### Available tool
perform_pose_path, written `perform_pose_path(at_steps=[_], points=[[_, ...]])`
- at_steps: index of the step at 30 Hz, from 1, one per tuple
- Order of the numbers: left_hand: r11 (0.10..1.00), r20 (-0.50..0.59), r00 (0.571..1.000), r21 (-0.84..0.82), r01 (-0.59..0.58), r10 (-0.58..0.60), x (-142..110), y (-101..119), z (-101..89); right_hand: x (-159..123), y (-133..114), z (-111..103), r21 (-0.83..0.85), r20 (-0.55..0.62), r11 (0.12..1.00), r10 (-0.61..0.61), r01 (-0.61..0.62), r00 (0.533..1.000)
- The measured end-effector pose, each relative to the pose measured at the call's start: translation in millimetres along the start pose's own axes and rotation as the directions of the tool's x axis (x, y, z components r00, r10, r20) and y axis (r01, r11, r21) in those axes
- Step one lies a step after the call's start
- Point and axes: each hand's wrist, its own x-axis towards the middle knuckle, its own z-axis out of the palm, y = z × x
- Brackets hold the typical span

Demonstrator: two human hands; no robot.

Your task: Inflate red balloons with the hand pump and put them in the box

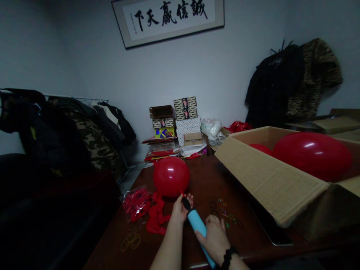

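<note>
Right hand holds blue pump above brown table, framed calligraphy beyond.

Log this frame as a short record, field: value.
left hand: at the neck of the red balloon, by the black tip; exact grip unclear
right hand: gripping the blue pump; black wristband
balloon: inflated, beyond left hand
table, left: clear bag of red pieces, limp red pieces, yellowish bands
table, right: coloured bands, dark flat device
open carton: red balloons inside
background: stacked boxes, framed calligraphy
</note>
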Motion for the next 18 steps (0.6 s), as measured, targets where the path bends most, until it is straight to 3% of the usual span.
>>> perform_pose_path(at_steps=[6, 13, 18], points=[[0.997, 0.108, 0.992, 0.028, -0.075, 0.072, 0.4, 0.2, 1.1, -3.5, -1.7, 5.1, -0.043, 0.029, 0.999, -0.001, 0.002, 1.0], [0.966, 0.016, 0.972, 0.103, -0.235, 0.235, 4.0, 4.3, 8.3, -18.4, -2.7, 5.9, -0.165, 0.021, 0.986, -0.031, 0.034, 0.999], [0.946, 0.022, 0.948, 0.073, -0.317, 0.316, 4.5, 23.2, 16.7, -36.7, 18.6, 7.7, -0.222, -0.006, 0.971, -0.087, 0.083, 0.996]])
